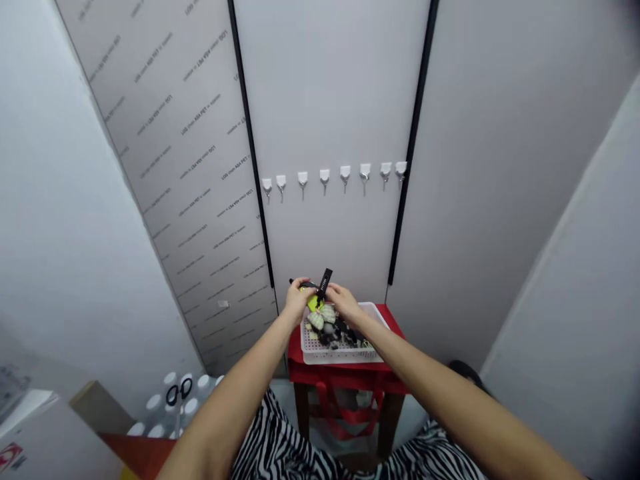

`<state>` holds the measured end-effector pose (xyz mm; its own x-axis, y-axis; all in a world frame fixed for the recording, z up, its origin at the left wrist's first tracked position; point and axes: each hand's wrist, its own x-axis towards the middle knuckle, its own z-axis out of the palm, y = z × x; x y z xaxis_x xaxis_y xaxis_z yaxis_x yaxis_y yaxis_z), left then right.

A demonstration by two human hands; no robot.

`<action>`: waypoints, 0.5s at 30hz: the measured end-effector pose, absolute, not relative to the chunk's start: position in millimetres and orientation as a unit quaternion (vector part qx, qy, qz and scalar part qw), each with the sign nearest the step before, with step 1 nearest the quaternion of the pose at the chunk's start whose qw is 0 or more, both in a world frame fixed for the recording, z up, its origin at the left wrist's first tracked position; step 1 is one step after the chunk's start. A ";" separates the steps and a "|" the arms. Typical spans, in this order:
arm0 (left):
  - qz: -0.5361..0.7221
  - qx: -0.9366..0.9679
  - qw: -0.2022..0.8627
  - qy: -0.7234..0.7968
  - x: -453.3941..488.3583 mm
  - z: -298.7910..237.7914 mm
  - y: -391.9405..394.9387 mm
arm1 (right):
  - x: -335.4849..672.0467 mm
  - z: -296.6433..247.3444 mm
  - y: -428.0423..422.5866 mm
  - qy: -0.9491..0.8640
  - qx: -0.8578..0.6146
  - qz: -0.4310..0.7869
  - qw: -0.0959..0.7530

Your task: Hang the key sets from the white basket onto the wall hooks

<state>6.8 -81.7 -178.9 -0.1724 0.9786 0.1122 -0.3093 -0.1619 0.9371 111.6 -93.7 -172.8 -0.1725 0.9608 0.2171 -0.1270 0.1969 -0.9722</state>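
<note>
Both of my hands are raised over a white perforated basket point(345, 353) that stands on a small red stool point(393, 383). My left hand point(299, 299) is closed on a yellow-green keychain charm point(314, 303). My right hand point(343, 299) pinches the black strap point(324, 283) attached to it, which sticks up between the hands. Several more keychains and charms point(333, 327) lie piled in the basket, just below my hands.
A row of several white wall hooks point(325, 177) runs across the grey panel above the stool, all bare. At lower left are white bottle caps with black scissors point(179, 392) on them and a cardboard box point(100, 407). Red straps hang under the stool.
</note>
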 end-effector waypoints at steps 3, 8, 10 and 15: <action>0.658 0.436 0.420 0.448 11.7 -171.3 -76.6 | 112.4 -172.2 -86.8 -0.595 -0.339 0.476 0.552; 0.650 0.482 0.412 0.419 11.2 -163.9 -70.2 | 113.1 -175.0 -76.6 -0.580 -0.347 0.523 0.519; 0.645 0.485 0.427 0.408 8.0 -162.6 -69.3 | 113.5 -175.5 -75.0 -0.580 -0.343 0.529 0.516; 0.621 0.532 0.386 0.427 0.1 -152.4 -67.0 | 108.7 -170.7 -74.4 -0.602 -0.368 0.475 0.526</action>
<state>0.1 -67.0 -152.4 -0.1357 0.9334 0.3321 -0.0243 -0.3382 0.9408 108.7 -74.4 -170.7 -0.1758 0.9426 0.2840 -0.0567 0.2783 -0.9588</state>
